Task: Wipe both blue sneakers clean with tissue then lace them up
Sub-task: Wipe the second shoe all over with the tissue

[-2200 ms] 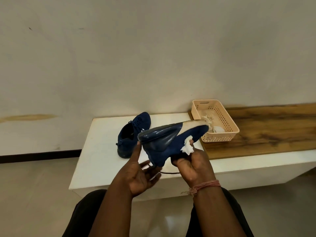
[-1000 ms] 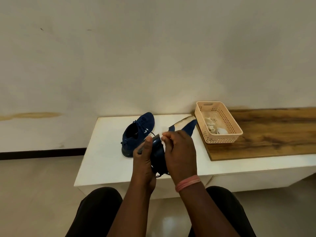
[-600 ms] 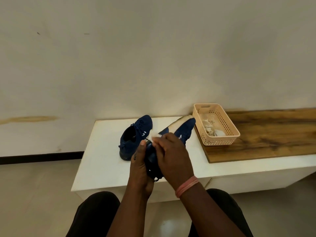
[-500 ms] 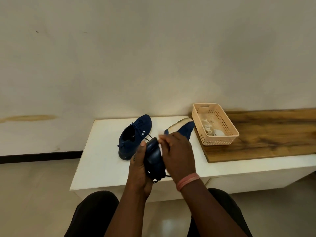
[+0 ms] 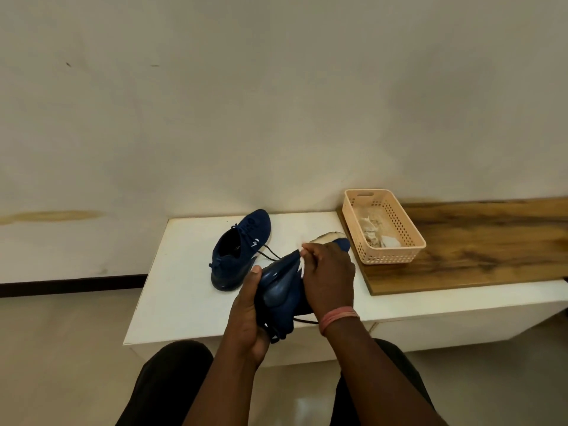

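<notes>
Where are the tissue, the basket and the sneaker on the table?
tissue (image 5: 302, 267): head view, white strip below the fingers.
basket (image 5: 396, 257): head view, near wall.
sneaker on the table (image 5: 246, 241): head view, blue upper.

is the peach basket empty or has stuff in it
Not empty. The peach basket holds crumpled, soiled-looking tissue pieces on its floor, seen from above through its open top.

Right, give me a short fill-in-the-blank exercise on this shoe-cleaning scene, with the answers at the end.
1. The left hand grips the held sneaker, while the right hand presses a white ____ against it.
2. The other sneaker rests on the ____ table.
3. The peach basket stands on a ____ board.

Answers: tissue; white; wooden
</notes>
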